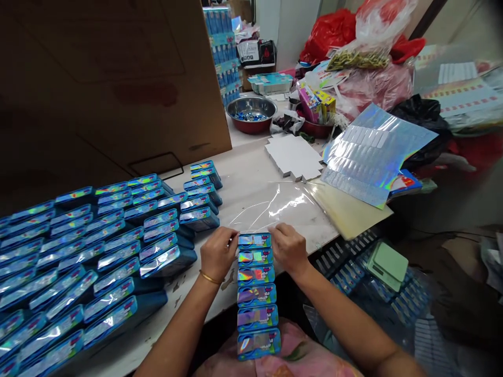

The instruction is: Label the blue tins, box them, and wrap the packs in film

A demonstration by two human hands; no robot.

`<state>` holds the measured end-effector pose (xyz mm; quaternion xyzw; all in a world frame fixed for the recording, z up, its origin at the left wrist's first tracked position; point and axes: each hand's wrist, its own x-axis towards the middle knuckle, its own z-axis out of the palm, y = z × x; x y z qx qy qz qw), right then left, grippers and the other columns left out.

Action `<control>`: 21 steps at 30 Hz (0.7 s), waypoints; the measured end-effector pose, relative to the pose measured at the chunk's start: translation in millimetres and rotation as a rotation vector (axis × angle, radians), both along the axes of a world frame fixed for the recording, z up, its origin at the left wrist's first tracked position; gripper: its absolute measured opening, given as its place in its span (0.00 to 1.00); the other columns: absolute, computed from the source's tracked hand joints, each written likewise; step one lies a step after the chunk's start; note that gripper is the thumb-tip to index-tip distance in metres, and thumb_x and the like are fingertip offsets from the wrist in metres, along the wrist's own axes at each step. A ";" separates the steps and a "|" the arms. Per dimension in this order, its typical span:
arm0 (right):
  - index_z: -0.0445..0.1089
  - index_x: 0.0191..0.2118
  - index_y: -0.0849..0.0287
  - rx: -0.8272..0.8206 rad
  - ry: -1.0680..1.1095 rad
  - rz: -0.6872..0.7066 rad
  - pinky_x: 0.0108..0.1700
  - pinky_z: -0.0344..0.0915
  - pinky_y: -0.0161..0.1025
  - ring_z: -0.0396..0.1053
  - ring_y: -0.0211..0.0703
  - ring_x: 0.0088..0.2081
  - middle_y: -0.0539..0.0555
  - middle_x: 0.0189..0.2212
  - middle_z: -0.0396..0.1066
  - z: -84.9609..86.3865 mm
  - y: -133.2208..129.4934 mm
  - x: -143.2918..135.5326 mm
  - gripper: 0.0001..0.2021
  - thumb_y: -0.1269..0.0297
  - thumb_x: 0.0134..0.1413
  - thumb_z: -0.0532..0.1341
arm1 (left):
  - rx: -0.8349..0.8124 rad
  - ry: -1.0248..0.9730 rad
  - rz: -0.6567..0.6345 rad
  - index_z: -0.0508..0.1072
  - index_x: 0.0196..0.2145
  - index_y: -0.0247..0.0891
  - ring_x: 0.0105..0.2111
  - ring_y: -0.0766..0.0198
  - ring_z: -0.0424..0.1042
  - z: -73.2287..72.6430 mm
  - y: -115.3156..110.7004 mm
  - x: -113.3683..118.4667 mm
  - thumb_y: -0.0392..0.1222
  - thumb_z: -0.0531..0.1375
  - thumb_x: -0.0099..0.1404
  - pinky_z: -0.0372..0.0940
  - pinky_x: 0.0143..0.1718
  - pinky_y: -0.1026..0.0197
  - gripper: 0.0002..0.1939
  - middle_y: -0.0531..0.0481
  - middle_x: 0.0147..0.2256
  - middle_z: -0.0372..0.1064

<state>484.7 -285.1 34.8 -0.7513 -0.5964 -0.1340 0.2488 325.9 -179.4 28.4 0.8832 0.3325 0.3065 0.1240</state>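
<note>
A row of several small blue boxes (257, 296) with shiny, rainbow-glinting labels runs from my lap up to the table edge. At its far end my left hand (219, 254) is closed in a pinch by the left corner. My right hand (290, 247) pinches likewise by the right corner. Between and beyond the fingers a transparent plastic film (271, 207) lies on the table, its near edge meeting both hands. Whether the film wraps any of the row is hard to make out. The fingertips are partly hidden.
Many matching blue boxes (113, 246) stand in rows at left, before a large cardboard box (118, 78). Farther back are a metal bowl (251, 118) and white card sheets (294, 156). Silvery sheets (369, 152) lie right; a green scale (388, 265) sits lower right.
</note>
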 end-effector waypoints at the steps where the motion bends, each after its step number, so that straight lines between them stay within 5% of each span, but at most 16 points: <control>1: 0.70 0.35 0.59 0.071 -0.048 0.033 0.30 0.55 0.35 0.63 0.37 0.28 0.52 0.25 0.68 -4.6 -1.9 -0.2 0.09 0.72 0.53 0.53 | 0.023 -0.017 -0.009 0.69 0.27 0.36 0.28 0.67 0.67 -1.9 -1.0 -0.9 0.38 0.52 0.60 0.59 0.31 0.66 0.08 0.50 0.26 0.68; 5: 0.69 0.38 0.61 0.224 -0.165 0.197 0.32 0.56 0.36 0.62 0.37 0.28 0.53 0.26 0.69 -15.7 -5.6 2.4 0.09 0.73 0.54 0.53 | -0.012 -0.150 -0.015 0.69 0.28 0.36 0.26 0.69 0.66 -7.8 -3.2 0.1 0.37 0.54 0.59 0.61 0.29 0.67 0.06 0.51 0.25 0.67; 9: 0.69 0.32 0.60 0.181 -0.042 0.168 0.30 0.56 0.35 0.61 0.37 0.27 0.52 0.23 0.66 -11.8 -3.0 3.7 0.08 0.72 0.55 0.52 | -0.138 -0.315 0.073 0.69 0.26 0.35 0.24 0.70 0.66 -10.3 -3.0 1.2 0.37 0.56 0.57 0.61 0.25 0.68 0.04 0.53 0.24 0.66; 15: 0.66 0.36 0.61 0.234 -0.108 0.349 0.31 0.56 0.36 0.61 0.38 0.28 0.53 0.25 0.67 -29.2 -20.0 -3.4 0.07 0.73 0.54 0.53 | 0.028 -0.229 -0.048 0.68 0.31 0.36 0.31 0.68 0.69 -31.7 -22.7 -24.6 0.33 0.56 0.56 0.63 0.32 0.67 0.03 0.49 0.31 0.69; 21: 0.64 0.29 0.61 0.045 0.092 -0.058 0.32 0.54 0.36 0.61 0.40 0.28 0.53 0.22 0.64 -60.8 -18.5 -11.8 0.07 0.71 0.53 0.51 | -0.205 -0.155 0.253 0.64 0.30 0.37 0.23 0.69 0.66 -62.3 -31.5 -22.2 0.42 0.53 0.58 0.61 0.27 0.66 0.06 0.52 0.25 0.67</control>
